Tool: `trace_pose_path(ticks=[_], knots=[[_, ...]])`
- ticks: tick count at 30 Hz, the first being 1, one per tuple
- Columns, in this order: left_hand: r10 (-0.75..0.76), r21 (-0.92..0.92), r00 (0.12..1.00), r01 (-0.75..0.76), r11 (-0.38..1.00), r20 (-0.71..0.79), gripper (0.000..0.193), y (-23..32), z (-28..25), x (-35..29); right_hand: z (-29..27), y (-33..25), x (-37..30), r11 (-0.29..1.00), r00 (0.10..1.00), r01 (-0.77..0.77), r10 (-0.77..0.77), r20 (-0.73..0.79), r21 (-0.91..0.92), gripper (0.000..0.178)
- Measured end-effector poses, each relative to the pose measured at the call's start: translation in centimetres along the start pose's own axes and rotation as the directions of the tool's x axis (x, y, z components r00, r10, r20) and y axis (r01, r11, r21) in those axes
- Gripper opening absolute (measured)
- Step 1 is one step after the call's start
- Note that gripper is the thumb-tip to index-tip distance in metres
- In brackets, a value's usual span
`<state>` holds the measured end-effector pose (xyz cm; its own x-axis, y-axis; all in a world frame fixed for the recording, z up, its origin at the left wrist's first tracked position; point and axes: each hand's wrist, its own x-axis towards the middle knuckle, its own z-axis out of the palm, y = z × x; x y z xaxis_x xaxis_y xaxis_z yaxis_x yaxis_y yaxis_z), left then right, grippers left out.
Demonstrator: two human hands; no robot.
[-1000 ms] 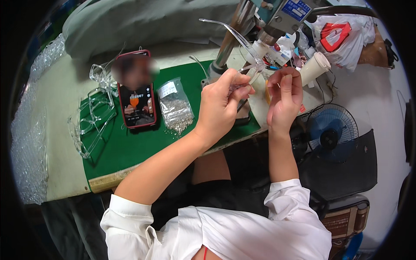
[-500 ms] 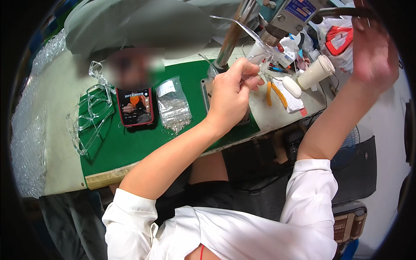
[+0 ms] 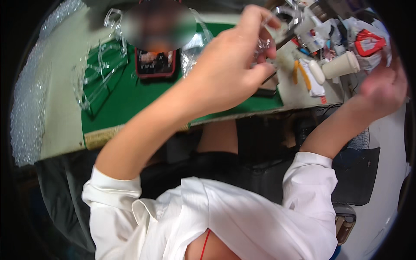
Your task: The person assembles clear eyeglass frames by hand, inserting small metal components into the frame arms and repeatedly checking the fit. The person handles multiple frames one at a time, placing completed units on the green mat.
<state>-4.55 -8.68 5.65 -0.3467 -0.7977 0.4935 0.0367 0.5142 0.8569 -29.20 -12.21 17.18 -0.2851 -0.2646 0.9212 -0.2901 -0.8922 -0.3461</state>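
My left hand [image 3: 236,65] is raised over the green mat, fingers closed on a clear eyeglass frame [image 3: 261,45]. Its transparent parts show between and beyond the fingertips; one clear arm reaches back behind the hand. Below the fingers, part of the bench press's base [image 3: 268,84] is visible. Off to the far right, my right hand [image 3: 383,89] is smeared by motion next to a plastic bag with red print [image 3: 370,43]; its fingers cannot be made out. More clear eyeglass frames [image 3: 104,67] lie piled on the mat's left side.
A red-cased phone [image 3: 156,65] stands on the green mat [image 3: 125,99], beside a clear bag of small bits [image 3: 188,58] partly behind my forearm. Orange-handled pliers [image 3: 302,74], a white oval case [image 3: 316,72] and a cream cup [image 3: 340,65] sit rightward. Bubble wrap [image 3: 28,112] lines the left edge.
The view has shifted, so the bench sits higher. My left hand with the eyeglass frame has come up and nearer. My right hand has dropped away from the press lever.
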Motion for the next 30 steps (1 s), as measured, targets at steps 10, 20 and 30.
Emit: trace_pose_path(ticks=[10,20,30], knots=[[0.443,0.784,0.812,0.028,0.620,-0.380,0.047,4.8,-11.7,-15.1,4.3,-1.8,-22.6,0.851,0.332,-0.358,0.501,0.799,-0.384,0.018],[-0.399,-0.699,0.887,0.132,0.702,-0.233,0.044,4.9,-11.4,-20.4,4.6,-1.5,-22.9,0.922,0.296,-0.205,0.378,0.877,-0.328,0.017],[-0.234,-0.500,0.946,0.095,0.861,-0.223,0.019,7.5,-8.0,-17.9,5.1,-1.8,-22.9,0.853,0.302,-0.348,0.496,0.814,-0.390,0.012]])
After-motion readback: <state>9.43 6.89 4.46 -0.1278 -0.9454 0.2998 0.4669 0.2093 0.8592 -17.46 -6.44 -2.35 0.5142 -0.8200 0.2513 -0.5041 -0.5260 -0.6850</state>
